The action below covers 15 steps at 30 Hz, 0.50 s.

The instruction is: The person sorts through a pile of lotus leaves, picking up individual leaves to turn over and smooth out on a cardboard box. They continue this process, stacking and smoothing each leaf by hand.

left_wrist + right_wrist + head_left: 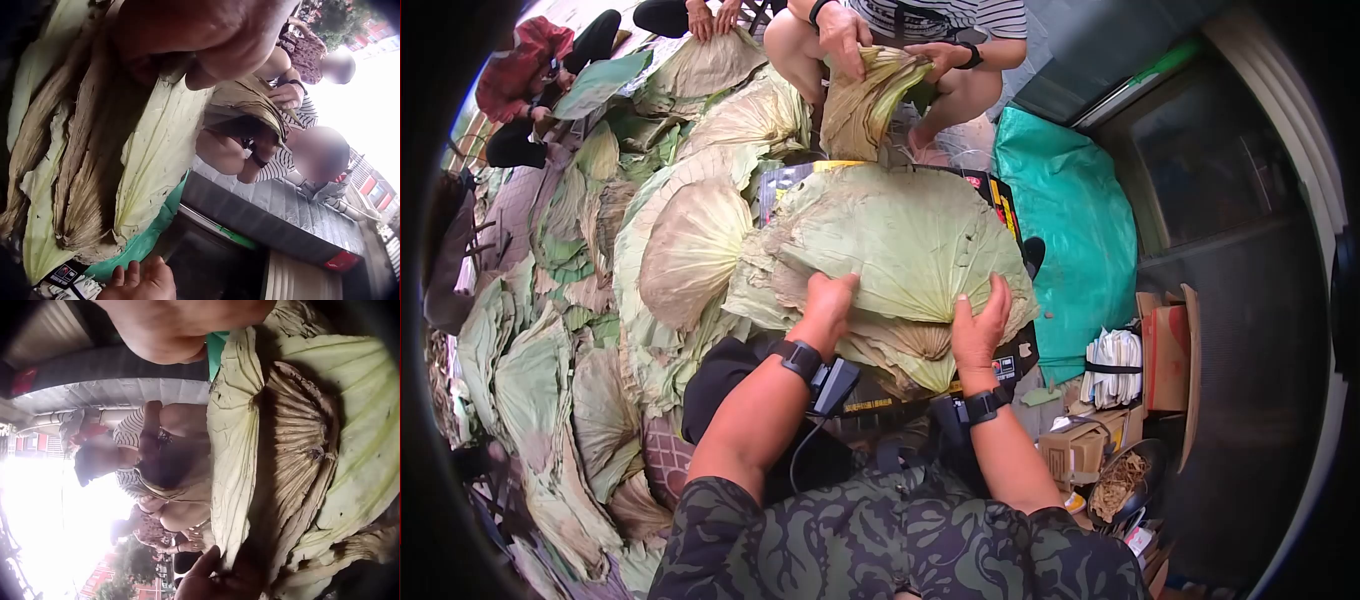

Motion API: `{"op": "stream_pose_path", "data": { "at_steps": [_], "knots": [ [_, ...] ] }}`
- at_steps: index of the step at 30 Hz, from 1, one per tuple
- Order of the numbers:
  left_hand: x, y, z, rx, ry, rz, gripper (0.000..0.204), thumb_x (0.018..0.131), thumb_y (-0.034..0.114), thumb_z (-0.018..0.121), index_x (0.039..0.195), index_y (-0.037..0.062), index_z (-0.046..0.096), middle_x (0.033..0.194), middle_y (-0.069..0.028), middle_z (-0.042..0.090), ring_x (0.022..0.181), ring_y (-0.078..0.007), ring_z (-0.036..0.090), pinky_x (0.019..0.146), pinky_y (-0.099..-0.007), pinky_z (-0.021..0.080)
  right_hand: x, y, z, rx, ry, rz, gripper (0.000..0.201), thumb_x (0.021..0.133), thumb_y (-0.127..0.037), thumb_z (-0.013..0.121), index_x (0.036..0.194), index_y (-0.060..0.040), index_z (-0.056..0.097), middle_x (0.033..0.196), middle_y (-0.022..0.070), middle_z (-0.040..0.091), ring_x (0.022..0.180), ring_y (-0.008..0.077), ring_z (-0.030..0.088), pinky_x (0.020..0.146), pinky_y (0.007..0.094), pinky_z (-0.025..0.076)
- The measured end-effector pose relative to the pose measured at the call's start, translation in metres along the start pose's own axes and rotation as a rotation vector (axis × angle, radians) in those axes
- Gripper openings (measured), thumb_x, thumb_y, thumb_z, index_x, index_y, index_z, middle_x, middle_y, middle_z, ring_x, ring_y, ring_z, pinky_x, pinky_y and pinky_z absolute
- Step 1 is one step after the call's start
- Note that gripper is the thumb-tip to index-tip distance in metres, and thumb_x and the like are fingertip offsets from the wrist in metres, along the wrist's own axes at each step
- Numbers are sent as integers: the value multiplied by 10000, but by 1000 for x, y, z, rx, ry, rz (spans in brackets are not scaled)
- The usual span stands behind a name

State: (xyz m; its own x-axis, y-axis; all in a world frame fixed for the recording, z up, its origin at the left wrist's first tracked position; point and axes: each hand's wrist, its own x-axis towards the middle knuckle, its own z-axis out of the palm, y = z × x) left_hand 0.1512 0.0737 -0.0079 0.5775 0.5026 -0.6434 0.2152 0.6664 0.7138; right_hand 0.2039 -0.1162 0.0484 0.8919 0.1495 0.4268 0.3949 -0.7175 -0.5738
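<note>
A large pale green dried leaf [900, 240], broad with ribs fanning from its stem end, lies over a pile on a low table in front of me. My left hand [830, 303] pinches its near edge, and the right wrist view shows the thumb lying along that lifted edge. My right hand [980, 330] is at the leaf's near right side, thumb by the ribs and fingers extended; in the left wrist view its fingers [134, 278] look loosely spread. Beneath the raised edge shows a brown, pleated leaf [300, 431] on more pale leaves.
Opposite me, a seated person in a striped shirt holds a folded leaf bundle [865, 100]. Stacks of dried leaves [540, 380] cover the floor at left, with other people behind. On the right are a green tarp [1060, 230], cardboard boxes [1080, 450] and a bowl [1120, 485].
</note>
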Motion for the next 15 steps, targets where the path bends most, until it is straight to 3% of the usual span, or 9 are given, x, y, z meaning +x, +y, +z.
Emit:
{"op": "stream_pose_path", "data": {
  "at_steps": [1,3,4,6,8,12,15],
  "knots": [
    [3,-1,-1,21,-36,23,347,747,125,644,952,-108,489,893,-179,572,751,-235,555,639,-365,464,-3,-5,5,1,4,-2,552,753,-133,593,1244,9,385,1258,213,387,1161,360,374,988,410,298],
    [4,0,-3,40,-70,51,359,745,115,638,982,-108,485,906,-186,573,771,-239,562,650,-369,466,-5,-12,11,-271,-262,-166,582,756,-247,603,1273,-81,394,1344,207,311,1243,402,271,1011,473,244],
    [1,3,-3,55,-59,65,366,740,94,629,1013,-100,481,920,-187,575,793,-238,565,673,-367,466,-11,-9,16,-268,-262,-169,582,756,-247,603,1273,-81,394,1344,207,311,1243,402,271,1011,473,244],
    [-8,11,-3,65,-41,83,378,736,73,620,1044,-92,476,934,-187,576,815,-238,568,695,-364,467,-27,4,26,-332,-689,-45,571,788,-347,557,1300,-160,389,1381,183,281,1257,414,250,1009,517,217],
    [-20,23,-5,-28,24,257,415,711,24,615,1090,-56,464,958,-173,578,831,-229,566,739,-339,460,-35,3,27,-367,-661,-65,572,797,-364,541,1310,-166,381,1386,182,277,1258,414,249,1008,519,217],
    [-7,31,-17,-67,59,369,476,692,-13,604,1134,-51,431,1025,-170,562,874,-231,561,781,-318,448,-35,0,26,-413,-644,-64,575,802,-390,525,1314,-171,383,1381,185,293,1260,404,256,1009,505,228],
    [-3,39,-19,-87,186,419,538,691,-22,598,1182,-42,380,1107,-180,524,944,-227,540,820,-309,429,-24,-6,14,-383,-680,-61,597,775,-410,550,1298,-161,405,1364,184,322,1245,383,290,992,493,259]
  ]
}}
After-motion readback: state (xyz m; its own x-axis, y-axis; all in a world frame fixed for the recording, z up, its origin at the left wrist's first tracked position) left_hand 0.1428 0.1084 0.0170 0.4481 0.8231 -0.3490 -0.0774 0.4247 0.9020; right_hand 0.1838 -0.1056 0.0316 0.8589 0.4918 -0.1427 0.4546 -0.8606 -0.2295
